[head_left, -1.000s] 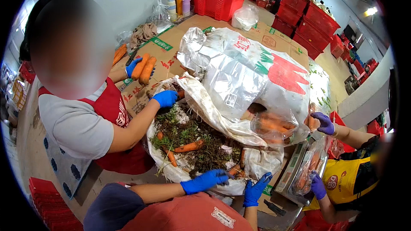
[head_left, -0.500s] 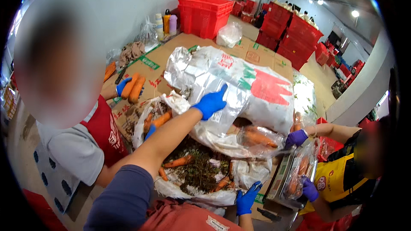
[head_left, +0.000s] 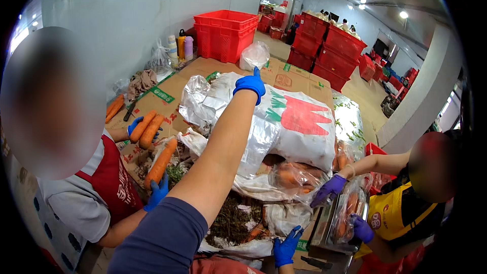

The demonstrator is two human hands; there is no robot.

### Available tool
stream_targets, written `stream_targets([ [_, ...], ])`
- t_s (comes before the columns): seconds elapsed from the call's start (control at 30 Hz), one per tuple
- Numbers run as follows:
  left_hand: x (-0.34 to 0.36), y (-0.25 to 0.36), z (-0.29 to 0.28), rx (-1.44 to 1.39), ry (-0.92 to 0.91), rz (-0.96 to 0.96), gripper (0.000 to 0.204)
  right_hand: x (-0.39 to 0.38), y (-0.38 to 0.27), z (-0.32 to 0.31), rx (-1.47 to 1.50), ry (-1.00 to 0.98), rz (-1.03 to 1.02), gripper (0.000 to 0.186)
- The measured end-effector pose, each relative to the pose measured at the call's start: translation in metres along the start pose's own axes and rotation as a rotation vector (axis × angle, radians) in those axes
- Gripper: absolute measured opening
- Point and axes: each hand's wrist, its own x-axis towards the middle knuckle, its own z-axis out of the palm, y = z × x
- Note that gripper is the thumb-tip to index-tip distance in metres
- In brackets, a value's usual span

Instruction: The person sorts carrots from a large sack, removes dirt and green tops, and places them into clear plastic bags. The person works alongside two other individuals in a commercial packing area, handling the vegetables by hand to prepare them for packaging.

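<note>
My left arm reaches far out across the table. My left hand (head_left: 249,87), in a blue glove, is over the white printed sack (head_left: 305,116), just short of a bundled clear plastic bag (head_left: 254,56). One finger points forward, the others are partly hidden, and I see nothing held. Flat clear plastic bags (head_left: 258,139) lie on the sack's near side. Near the front edge, my right hand (head_left: 287,247), also blue-gloved, is open with fingers apart. It is beside an opened white sack (head_left: 289,218) holding carrots (head_left: 256,232) and dark plant debris (head_left: 231,223).
At left, a co-worker in a red apron holds carrots (head_left: 162,162) in both blue gloves. At right, a purple-gloved co-worker handles bagged carrots (head_left: 347,210) on a metal scale (head_left: 320,233). A red crate (head_left: 225,35) and bottles (head_left: 181,45) stand at the back; a knife (head_left: 315,263) lies in front.
My left hand has moved farther out, from the flat plastic bags toward the bundled bag. The left co-worker has lifted a carrot out of the sack. My right hand stays by the sack.
</note>
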Motion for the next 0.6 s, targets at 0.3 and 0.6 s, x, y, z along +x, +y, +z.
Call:
stream_targets([
  [0.3, 0.0, -0.002, 0.005, 0.045, 0.056, 0.041, 0.072, -0.001, -0.001, -0.001, 0.003, 0.038, -0.06, 0.102],
  [0.6, 0.003, -0.004, 0.012, 0.084, 0.07, 0.039, 0.066, 0.001, 0.002, 0.0, 0.018, 0.039, -0.065, 0.098],
])
